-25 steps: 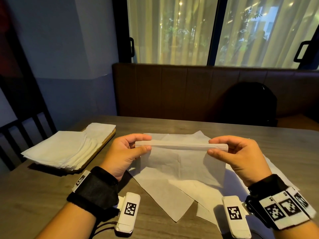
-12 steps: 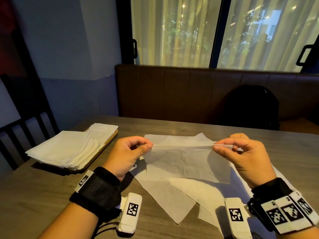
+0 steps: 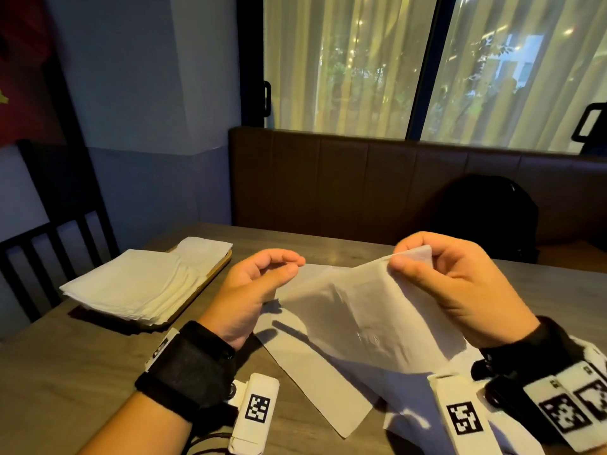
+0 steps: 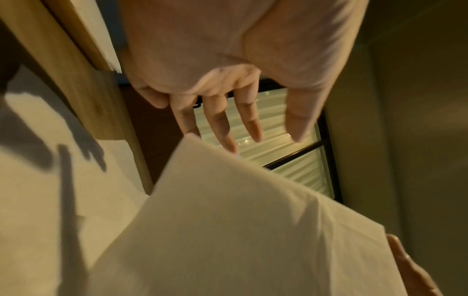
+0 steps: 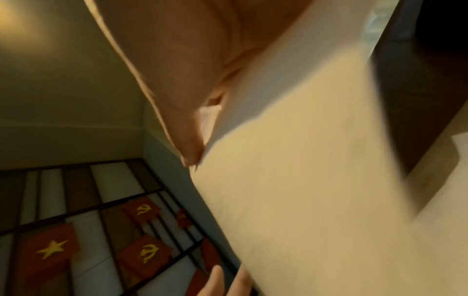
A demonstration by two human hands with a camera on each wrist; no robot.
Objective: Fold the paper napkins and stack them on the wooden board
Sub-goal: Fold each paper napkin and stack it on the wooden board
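My right hand [image 3: 409, 259] pinches the top corner of a thin white napkin [image 3: 361, 310] and holds it above the table; the sheet hangs slack and creased below it. In the right wrist view, the thumb [image 5: 187, 140] presses on the same napkin [image 5: 291, 180]. My left hand [image 3: 295, 267] hovers just left of the napkin's far edge. In the left wrist view, the left hand's [image 4: 273, 138] fingers are spread and nearly straight above the napkin [image 4: 240, 220], gripping nothing. A stack of folded napkins [image 3: 138, 284] lies on the wooden board [image 3: 216, 270] at the left.
Several unfolded napkins [image 3: 315, 382] lie spread on the wooden table [image 3: 65, 372] under my hands. A dark chair [image 3: 49, 224] stands beyond the table's left edge. A black backpack [image 3: 486, 218] sits on the brown bench behind the table.
The napkin was stretched taut between both hands. My left hand has let go of it, and my right hand has lifted its corner up and inward, so the sheet now droops.
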